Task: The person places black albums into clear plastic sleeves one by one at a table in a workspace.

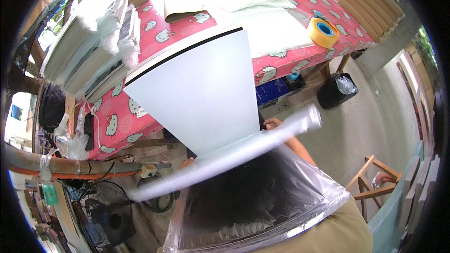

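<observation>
A smooth sheet (201, 93) tapers behind a pale roll (234, 153); clear film (290, 194) crinkles.

Film (262, 197) on lap (358, 227), tape roll (317, 36) on table (307, 59)

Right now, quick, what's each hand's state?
Left hand: mostly hidden beside the white panel; grip unclear.
Right hand: partly curled beside the white panel; grip unclear.
</observation>
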The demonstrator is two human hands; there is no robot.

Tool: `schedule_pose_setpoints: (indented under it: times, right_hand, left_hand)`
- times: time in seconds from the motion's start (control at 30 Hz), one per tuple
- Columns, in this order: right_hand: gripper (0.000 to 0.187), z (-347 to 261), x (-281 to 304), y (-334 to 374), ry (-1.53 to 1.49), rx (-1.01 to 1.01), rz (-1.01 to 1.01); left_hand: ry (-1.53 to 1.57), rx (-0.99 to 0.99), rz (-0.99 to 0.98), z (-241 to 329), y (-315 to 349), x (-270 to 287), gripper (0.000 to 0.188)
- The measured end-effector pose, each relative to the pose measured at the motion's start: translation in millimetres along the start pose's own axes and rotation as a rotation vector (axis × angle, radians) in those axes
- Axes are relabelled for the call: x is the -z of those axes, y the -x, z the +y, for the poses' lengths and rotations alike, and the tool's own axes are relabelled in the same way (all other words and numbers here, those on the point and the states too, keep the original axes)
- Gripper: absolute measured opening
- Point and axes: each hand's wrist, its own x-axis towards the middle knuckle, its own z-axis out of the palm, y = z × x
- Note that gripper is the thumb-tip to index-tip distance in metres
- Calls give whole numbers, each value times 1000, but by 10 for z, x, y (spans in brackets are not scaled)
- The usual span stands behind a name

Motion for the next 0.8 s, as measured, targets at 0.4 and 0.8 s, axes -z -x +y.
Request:
schedule_pose_setpoints:
  times: [0.4,0.8]
  right_hand:
    - [9,-1300,-125,-412,456,932,523]
    - [12,-1907,-114,-1505,555,818,400]
  left_hand:
    - [-596,-419,240,-180,-341,148,25]
    - [-463,-249,154,-356,-278,48,22]
